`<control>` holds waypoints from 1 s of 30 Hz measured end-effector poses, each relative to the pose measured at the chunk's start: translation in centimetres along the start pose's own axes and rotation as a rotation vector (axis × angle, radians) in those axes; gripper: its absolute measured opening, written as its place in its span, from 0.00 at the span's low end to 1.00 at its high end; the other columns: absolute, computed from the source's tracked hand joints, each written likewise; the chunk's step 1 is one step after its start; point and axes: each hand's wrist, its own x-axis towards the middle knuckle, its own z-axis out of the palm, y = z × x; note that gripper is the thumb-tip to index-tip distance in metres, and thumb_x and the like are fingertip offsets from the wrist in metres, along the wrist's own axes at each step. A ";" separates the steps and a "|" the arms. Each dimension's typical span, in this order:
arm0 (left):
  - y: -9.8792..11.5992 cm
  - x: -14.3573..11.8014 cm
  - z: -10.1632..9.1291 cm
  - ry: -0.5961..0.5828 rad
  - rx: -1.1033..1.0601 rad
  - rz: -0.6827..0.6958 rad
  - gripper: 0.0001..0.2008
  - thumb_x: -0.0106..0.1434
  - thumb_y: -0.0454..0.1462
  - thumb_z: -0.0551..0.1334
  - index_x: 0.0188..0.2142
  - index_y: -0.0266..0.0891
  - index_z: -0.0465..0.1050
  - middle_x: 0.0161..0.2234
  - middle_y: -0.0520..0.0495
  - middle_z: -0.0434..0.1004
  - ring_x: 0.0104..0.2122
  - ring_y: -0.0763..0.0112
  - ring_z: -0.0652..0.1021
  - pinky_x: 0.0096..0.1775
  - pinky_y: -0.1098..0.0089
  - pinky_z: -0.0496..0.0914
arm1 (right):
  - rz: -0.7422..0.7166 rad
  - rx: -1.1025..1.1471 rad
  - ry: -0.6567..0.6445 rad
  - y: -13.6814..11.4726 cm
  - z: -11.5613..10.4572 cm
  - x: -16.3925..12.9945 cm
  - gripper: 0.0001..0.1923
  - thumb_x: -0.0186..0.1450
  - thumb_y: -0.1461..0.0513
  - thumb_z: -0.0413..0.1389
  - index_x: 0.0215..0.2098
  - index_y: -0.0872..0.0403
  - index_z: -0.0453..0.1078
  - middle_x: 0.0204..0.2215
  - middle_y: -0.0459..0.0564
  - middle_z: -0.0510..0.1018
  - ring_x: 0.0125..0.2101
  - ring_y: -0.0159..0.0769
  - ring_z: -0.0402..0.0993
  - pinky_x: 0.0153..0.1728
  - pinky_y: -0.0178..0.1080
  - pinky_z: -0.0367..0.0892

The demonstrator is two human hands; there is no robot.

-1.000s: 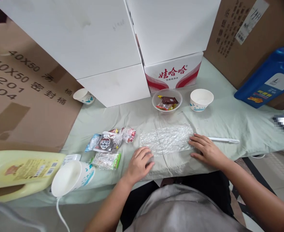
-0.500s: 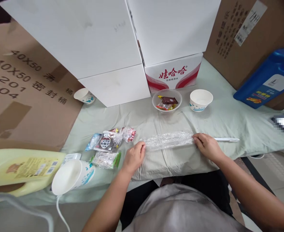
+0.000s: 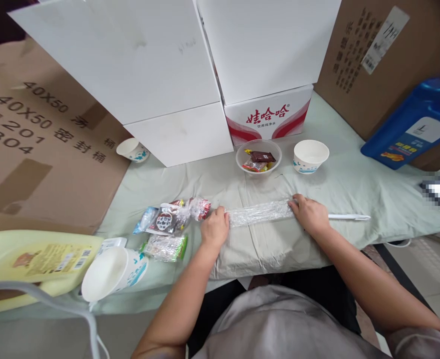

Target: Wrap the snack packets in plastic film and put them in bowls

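A long strip of clear, crinkled plastic film (image 3: pixel 259 213) lies stretched across the cloth between my hands. My left hand (image 3: pixel 215 229) is closed on its left end, and my right hand (image 3: pixel 310 213) grips the other end. Beyond my right hand a thin white stick-like item (image 3: pixel 349 217) sticks out to the right; its kind is unclear. Just left of my left hand are wrapped snacks in a pile (image 3: pixel 169 217), with a green-edged clear packet (image 3: pixel 165 248) below them.
Past the film stand a clear bowl (image 3: pixel 238 162) of wrapped sweets and a paper cup (image 3: pixel 310 164). Another cup (image 3: pixel 108 279) lies tilted at the near left beside a yellow jug (image 3: pixel 66 249). White boxes (image 3: pixel 182 134) rise behind; a blue bottle (image 3: pixel 403 134) stands right.
Both hands have shifted slightly away from me and closer together, and the film now lies narrower and flatter. My left hand moved right, my right hand left.
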 end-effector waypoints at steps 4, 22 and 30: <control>1.7 -1.4 -0.9 0.301 -0.139 0.167 0.10 0.65 0.36 0.56 0.42 0.35 0.73 0.40 0.37 0.74 0.43 0.55 0.74 0.45 0.58 0.69 | -0.117 0.068 0.096 -0.1 -0.1 0.1 0.14 0.70 0.57 0.46 0.38 0.54 0.71 0.37 0.56 0.77 0.41 0.44 0.72 0.39 0.39 0.63; 5.7 -5.0 0.3 -0.293 -0.691 0.889 0.30 0.61 0.43 0.62 0.61 0.44 0.60 0.63 0.43 0.62 0.66 0.56 0.55 0.65 0.47 0.49 | -0.171 1.429 -0.715 -0.7 -5.8 -5.4 0.15 0.63 0.53 0.56 0.40 0.56 0.73 0.26 0.45 0.73 0.23 0.27 0.67 0.24 0.32 0.63; 5.9 -4.7 0.3 -0.272 -0.934 0.588 0.28 0.60 0.37 0.63 0.59 0.40 0.60 0.55 0.39 0.70 0.55 0.57 0.71 0.56 0.53 0.67 | -0.019 1.475 -0.642 -4.8 -5.7 -0.8 0.23 0.64 0.52 0.55 0.54 0.55 0.67 0.41 0.54 0.79 0.32 0.34 0.77 0.23 0.31 0.62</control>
